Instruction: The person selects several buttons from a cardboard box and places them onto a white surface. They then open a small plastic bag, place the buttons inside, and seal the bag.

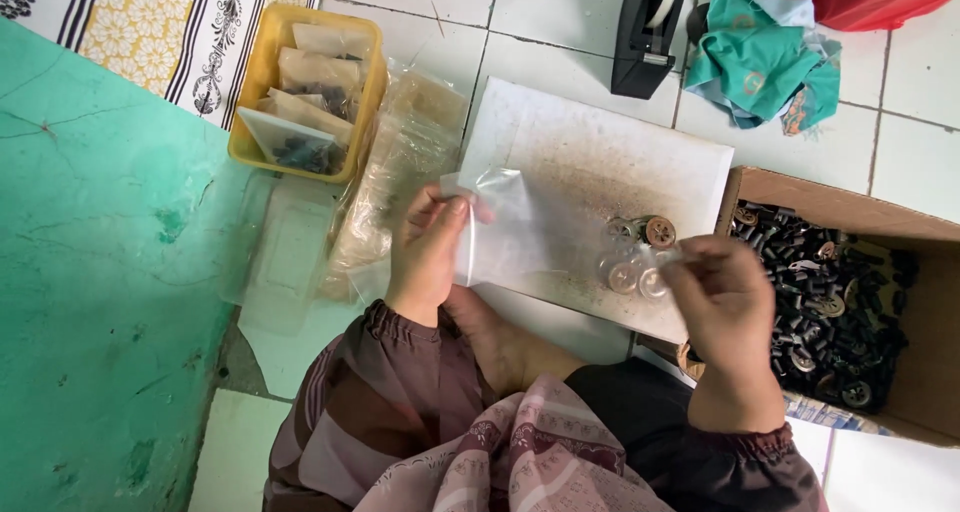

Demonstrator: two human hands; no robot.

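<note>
My left hand pinches the open end of a small clear plastic bag, and my right hand grips its other end. Stretched between both hands, the bag lies over a stained white board. Several small round metal parts sit inside the bag near my right hand.
A cardboard box full of dark metal parts stands at the right. A yellow tray with filled bags and a pile of empty clear bags lie at the left. A black tape dispenser and teal cloth sit further back.
</note>
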